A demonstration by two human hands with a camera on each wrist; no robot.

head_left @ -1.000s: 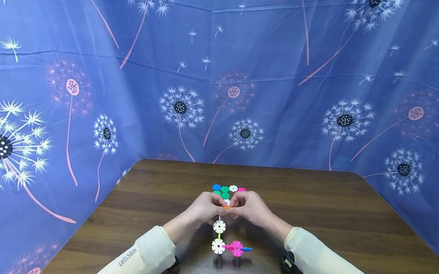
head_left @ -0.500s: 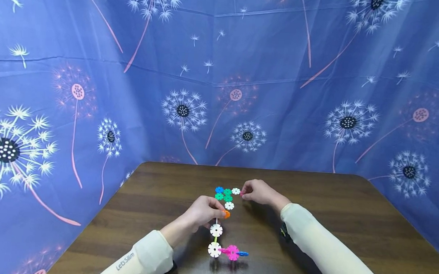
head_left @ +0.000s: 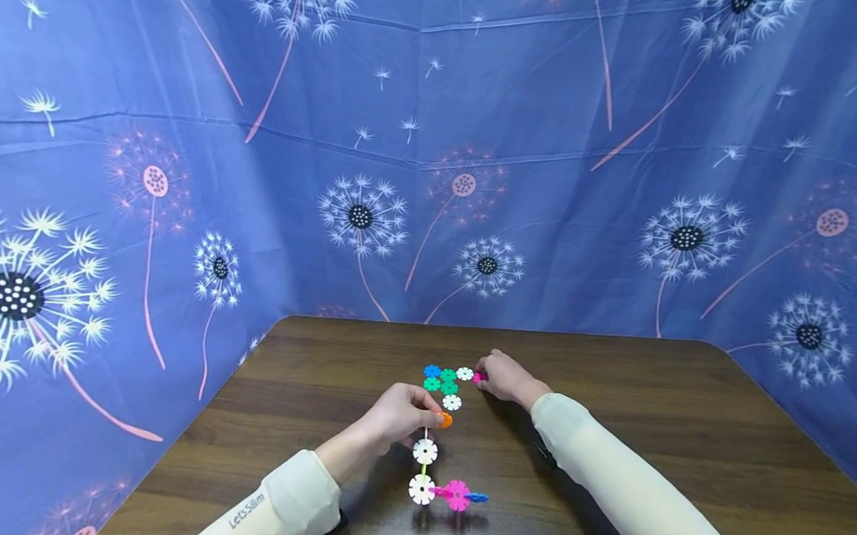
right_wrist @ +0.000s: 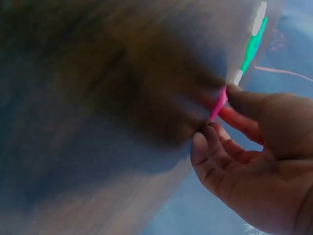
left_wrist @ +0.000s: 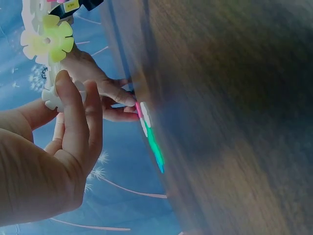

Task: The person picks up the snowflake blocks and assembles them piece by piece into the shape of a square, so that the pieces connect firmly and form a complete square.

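Observation:
My left hand (head_left: 400,415) pinches a chain of joined plastic snowflake discs. An orange snowflake disc (head_left: 446,420) sits at its fingertips, and a white snowflake disc (head_left: 424,451) hangs below. Lower down, the chain turns right through a pink snowflake disc (head_left: 458,495) to a blue one (head_left: 476,498). In the left wrist view a yellow disc (left_wrist: 48,40) shows above the fingers. Farther off, my right hand (head_left: 506,378) has thumb and fingers on opposite edges of a loose pink snowflake disc (right_wrist: 218,104), low at the tabletop.
Loose discs lie flat left of my right hand: a blue disc (head_left: 432,371), several green discs (head_left: 448,375), a white disc (head_left: 465,374) and a nearer white disc (head_left: 452,402). The brown wooden table (head_left: 630,440) ends at a blue dandelion-print cloth (head_left: 580,292).
My right hand has left the orange disc and moved away and right to the loose pink disc, gripping its edges. My left hand keeps the chain in nearly the same place.

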